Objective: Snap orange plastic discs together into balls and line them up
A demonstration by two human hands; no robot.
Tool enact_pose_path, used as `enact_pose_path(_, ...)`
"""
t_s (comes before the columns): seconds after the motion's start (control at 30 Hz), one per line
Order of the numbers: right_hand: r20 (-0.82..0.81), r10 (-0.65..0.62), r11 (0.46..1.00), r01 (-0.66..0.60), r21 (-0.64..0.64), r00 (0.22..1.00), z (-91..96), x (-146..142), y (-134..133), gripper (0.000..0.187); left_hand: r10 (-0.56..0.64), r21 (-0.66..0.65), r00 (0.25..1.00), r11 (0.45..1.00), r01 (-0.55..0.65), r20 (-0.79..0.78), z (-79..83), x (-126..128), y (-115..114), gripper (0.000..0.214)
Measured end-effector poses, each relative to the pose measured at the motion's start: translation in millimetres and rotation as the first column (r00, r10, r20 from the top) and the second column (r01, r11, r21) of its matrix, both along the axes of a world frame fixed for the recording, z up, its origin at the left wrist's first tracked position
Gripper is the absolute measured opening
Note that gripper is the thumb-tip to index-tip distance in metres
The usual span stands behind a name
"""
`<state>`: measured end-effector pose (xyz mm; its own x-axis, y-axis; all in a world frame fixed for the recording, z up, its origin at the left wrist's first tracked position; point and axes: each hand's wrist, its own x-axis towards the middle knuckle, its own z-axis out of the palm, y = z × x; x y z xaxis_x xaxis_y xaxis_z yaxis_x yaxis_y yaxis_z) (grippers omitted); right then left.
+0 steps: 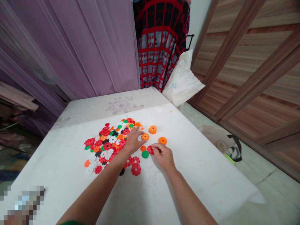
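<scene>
My left hand (134, 140) has its thumb and index finger closed at the edge of an orange notched plastic disc (145, 137). Between the fingertips of my right hand (164, 156) is a red notched disc (150, 150), partly covered by the fingers. Close to both hands lie a green disc (145, 154) and a small orange disc (143, 148). Two more orange pieces, one farther back (152, 129) and one just beyond my right hand (162, 141), look like stacked discs. Under and left of my left arm spreads a mixed pile of discs (107, 146) in red, white, orange, green and black.
A white cover (199, 184) lies over the table. Beyond its far right corner stands a white sack (181, 81). Purple curtains (93, 47) hang behind, and wooden doors (248, 62) line the right side. A blurred-out object (22, 203) is at lower left.
</scene>
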<state>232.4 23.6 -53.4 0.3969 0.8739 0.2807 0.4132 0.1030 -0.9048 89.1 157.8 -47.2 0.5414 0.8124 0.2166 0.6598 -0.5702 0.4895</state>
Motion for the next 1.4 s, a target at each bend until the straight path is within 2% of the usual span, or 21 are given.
enact_pose_path(0.4, -0.013, 0.008, 1.0, -0.008, 0.002, 1.0, -1.0, 0.7, -0.6, 0.021, -0.01, -0.003, 1.0, 1.0, 0.01, 0.006, 0.1, -0.2, 0.3, 0.041)
enact_pose_path(0.7, 0.008, -0.008, 1.0, 0.008, 0.023, 1.0, 0.8, -0.2, 0.8, 0.021, -0.037, 0.09, 0.997, 0.996, 0.03, 0.074, 4.4, -11.4, 7.8, 0.037)
enact_pose_path(0.87, 0.001, -0.021, 0.999, 0.021, 0.028, 1.0, 1.0, -0.7, 0.4, 0.021, -0.047, 0.116, 0.999, 0.992, 0.049, -0.015, 12.4, -18.8, 7.3, 0.044)
enact_pose_path(1.1, -0.009, -0.012, 1.0, 0.012, 0.018, 1.0, 2.3, -0.9, -0.3, 0.021, -0.022, 0.028, 0.963, 0.999, 0.03, -0.268, 23.2, -1.6, -4.6, 0.062)
enact_pose_path(1.23, -0.01, 0.0, 1.0, 0.0, -0.01, 1.0, 3.8, -0.8, -0.9, 0.022, -0.034, 0.02, 0.961, 0.999, 0.041, -0.276, 26.6, 3.3, -2.7, 0.055)
enact_pose_path(1.4, -0.02, 0.007, 1.0, -0.008, -0.026, 1.0, 1.7, -1.1, -0.7, 0.023, -0.06, 0.048, 0.968, 0.996, 0.074, -0.243, 22.0, 2.7, 2.7, 0.039)
